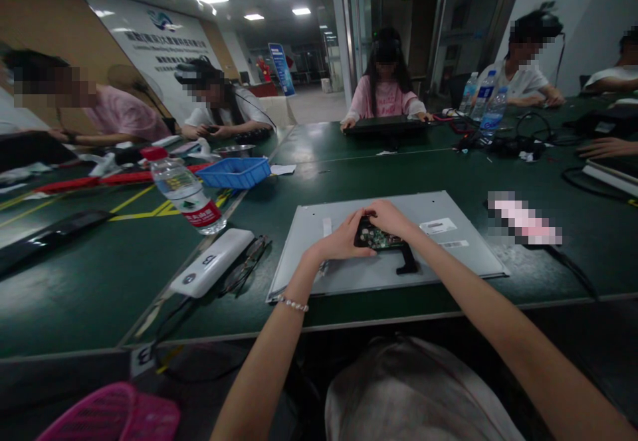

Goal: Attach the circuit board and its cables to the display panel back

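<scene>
while over panel (463, 262), hands (341, 238) (391, 218) on board (381, 238)

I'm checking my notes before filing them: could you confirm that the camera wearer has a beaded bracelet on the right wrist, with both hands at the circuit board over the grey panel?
Not quite: the head view shows the beaded bracelet on the left wrist. The left hand and right hand are indeed both at the circuit board over the grey panel.
</scene>
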`<state>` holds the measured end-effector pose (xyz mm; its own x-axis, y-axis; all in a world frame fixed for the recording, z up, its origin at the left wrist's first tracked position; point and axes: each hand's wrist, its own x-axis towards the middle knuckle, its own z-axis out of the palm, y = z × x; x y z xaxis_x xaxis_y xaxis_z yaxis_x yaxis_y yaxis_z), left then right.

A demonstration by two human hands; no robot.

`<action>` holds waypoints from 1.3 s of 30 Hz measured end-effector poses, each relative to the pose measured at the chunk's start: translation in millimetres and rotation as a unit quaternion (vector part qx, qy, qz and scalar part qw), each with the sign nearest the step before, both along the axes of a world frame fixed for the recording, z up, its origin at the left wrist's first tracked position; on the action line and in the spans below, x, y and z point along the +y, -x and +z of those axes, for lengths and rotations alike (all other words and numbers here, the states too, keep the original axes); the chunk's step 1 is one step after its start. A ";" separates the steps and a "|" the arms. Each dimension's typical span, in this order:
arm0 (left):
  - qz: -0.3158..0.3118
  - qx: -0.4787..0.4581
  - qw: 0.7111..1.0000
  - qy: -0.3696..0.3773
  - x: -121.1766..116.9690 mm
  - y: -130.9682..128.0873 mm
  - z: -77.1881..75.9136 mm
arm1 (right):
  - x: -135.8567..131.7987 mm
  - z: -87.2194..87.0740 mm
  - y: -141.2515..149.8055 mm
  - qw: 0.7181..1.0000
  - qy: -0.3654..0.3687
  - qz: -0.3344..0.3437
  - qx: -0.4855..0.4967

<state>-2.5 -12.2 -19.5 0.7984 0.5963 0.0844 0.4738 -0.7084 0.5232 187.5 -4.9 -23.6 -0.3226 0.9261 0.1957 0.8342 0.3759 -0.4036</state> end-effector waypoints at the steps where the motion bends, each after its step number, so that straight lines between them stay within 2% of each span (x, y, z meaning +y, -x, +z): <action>1: 0.003 0.003 1.000 0.001 0.0 0.2 -0.2 | 1.1 -0.8 -0.9 1.000 0.002 0.005 0.010; 5: 0.012 0.013 1.000 0.009 -0.7 0.8 -0.3 | 3.3 -2.4 -3.2 0.999 0.006 0.024 0.037; 8: 0.017 0.023 1.000 0.009 -1.1 0.5 -0.3 | 1.2 -1.3 -2.4 1.000 -0.008 0.017 0.021; 18: 0.014 0.027 1.000 0.002 -3.2 -0.4 3.0 | -13.4 14.2 5.0 0.987 -0.061 -0.082 -0.127; 24: 0.029 0.052 0.998 0.006 -3.9 0.1 2.5 | -16.1 21.3 -6.0 0.969 -0.064 -0.136 -0.197; 30: 0.031 0.054 0.998 0.010 -5.6 0.1 4.8 | -14.9 18.1 -23.6 0.980 -0.007 -0.115 -0.165; 35: 0.023 0.048 0.999 0.012 -6.2 0.4 7.2 | -15.3 20.1 -34.6 0.987 -0.025 -0.082 -0.135; 39: 0.023 0.041 0.999 0.010 -4.6 1.3 6.4 | -14.1 21.9 -39.7 0.989 -0.042 -0.081 -0.114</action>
<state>-3.8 -16.8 -13.2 0.7742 0.6328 0.0077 0.5471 -0.6753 0.4947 227.2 -18.9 -1.7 -0.2161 0.9529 0.2128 0.9519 0.2541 -0.1710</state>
